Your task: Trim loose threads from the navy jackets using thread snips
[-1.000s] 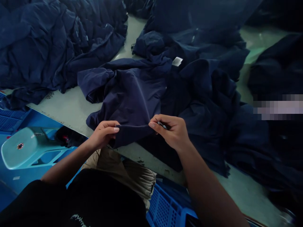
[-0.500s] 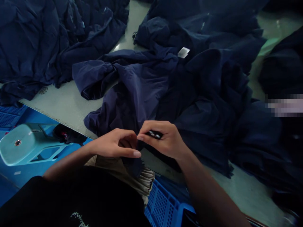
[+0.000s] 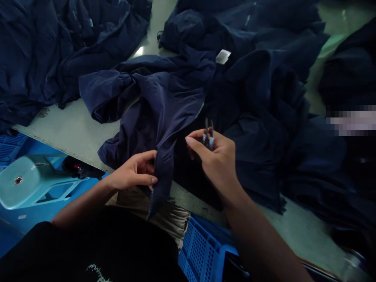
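A dark navy jacket (image 3: 179,94) lies spread over the table edge, its zipper edge running down toward me. My left hand (image 3: 136,172) pinches that zipper edge near its lower end between thumb and fingers. To the right, my right hand (image 3: 216,154) is raised over the dark cloth with a small pair of thread snips (image 3: 208,135) held in it, the blades pointing up and away from me. Thumb and forefinger of that hand come together beside the snips. A white label (image 3: 223,56) shows on the jacket's far part.
More navy garments (image 3: 58,51) are heaped at the left, the back and the right of the pale table (image 3: 67,125). A turquoise plastic stool (image 3: 20,180) stands low on the left. A blue crate (image 3: 199,243) sits below the table's near edge. A blurred-out patch appears at the far right.
My hands have moved apart: the right one up and to the right, the left slightly left with the zipper edge. The snips' blades now show above the right hand, and the zipper line is visible.
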`<state>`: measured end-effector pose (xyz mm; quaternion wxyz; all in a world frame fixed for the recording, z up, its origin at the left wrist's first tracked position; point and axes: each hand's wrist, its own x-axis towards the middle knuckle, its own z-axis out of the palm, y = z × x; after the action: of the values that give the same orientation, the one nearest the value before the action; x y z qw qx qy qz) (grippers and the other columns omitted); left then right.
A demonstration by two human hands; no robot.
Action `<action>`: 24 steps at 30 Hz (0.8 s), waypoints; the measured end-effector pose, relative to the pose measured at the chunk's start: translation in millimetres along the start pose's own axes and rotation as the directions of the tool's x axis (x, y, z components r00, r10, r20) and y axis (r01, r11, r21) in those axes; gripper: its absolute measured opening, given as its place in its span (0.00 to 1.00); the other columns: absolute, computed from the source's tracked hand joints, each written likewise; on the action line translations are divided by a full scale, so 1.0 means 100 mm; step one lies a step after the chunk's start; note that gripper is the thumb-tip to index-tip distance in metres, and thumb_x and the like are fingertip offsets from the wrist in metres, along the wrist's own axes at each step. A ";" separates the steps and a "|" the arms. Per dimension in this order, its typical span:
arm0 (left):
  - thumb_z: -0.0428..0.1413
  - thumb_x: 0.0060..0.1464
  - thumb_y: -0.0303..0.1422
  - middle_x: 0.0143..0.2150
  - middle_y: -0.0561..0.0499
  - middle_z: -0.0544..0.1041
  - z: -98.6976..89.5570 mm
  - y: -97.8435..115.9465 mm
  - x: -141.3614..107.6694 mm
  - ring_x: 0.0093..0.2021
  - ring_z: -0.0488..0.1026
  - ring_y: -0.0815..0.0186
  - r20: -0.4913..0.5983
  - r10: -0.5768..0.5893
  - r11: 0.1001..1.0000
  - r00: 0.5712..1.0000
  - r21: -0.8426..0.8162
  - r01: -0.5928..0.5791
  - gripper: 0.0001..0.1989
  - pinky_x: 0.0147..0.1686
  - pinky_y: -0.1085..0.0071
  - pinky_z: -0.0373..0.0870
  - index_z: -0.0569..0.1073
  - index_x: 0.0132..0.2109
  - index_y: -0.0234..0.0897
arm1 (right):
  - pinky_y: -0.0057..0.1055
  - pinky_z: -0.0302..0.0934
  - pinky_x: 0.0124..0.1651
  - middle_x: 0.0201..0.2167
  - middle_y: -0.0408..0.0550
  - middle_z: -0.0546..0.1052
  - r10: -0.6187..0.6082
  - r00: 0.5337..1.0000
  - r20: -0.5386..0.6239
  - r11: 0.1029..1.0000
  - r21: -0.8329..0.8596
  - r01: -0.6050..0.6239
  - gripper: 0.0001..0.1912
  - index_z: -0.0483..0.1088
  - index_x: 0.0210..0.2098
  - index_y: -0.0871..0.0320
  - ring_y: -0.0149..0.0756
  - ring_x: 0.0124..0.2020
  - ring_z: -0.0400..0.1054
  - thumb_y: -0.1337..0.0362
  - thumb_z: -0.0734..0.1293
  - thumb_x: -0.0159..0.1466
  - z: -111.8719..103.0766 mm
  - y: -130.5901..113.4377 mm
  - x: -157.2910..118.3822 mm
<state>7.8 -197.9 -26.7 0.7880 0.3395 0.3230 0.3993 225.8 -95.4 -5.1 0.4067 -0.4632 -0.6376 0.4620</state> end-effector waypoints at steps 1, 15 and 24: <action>0.69 0.55 0.29 0.39 0.50 0.83 0.00 0.00 -0.01 0.34 0.81 0.69 0.019 -0.005 1.000 1.000 -0.009 0.005 0.26 0.35 0.76 0.78 0.70 0.57 0.38 | 0.32 0.61 0.22 0.23 0.41 0.74 0.027 1.000 0.016 1.000 0.011 -0.027 0.03 0.79 0.33 0.51 0.32 0.19 0.67 0.61 0.74 0.64 0.01 0.01 0.01; 0.65 0.57 0.27 0.35 0.50 0.83 -0.02 -0.05 -0.07 0.33 0.83 0.62 0.289 -0.172 0.960 0.942 0.264 0.094 0.51 0.35 0.69 0.80 0.44 0.77 0.42 | 0.28 0.69 0.26 0.32 0.43 0.78 0.070 0.986 0.153 0.995 0.061 -0.080 0.25 0.80 0.55 0.50 0.32 0.26 0.70 0.56 0.79 0.59 0.06 0.06 0.04; 0.62 0.64 0.40 0.32 0.49 0.84 0.31 0.55 -0.20 0.28 0.82 0.67 -0.005 -0.010 0.640 1.000 0.769 0.010 0.15 0.27 0.77 0.75 0.80 0.51 0.34 | 0.32 0.72 0.34 0.36 0.42 0.83 -0.021 0.966 0.257 0.999 0.045 0.010 0.28 0.80 0.57 0.52 0.35 0.31 0.75 0.63 0.76 0.57 0.04 0.12 0.03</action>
<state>-0.5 -198.7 39.0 0.5716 0.6399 0.4640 0.2202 224.1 -92.0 -16.9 0.3340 -0.3854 -0.6785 0.5288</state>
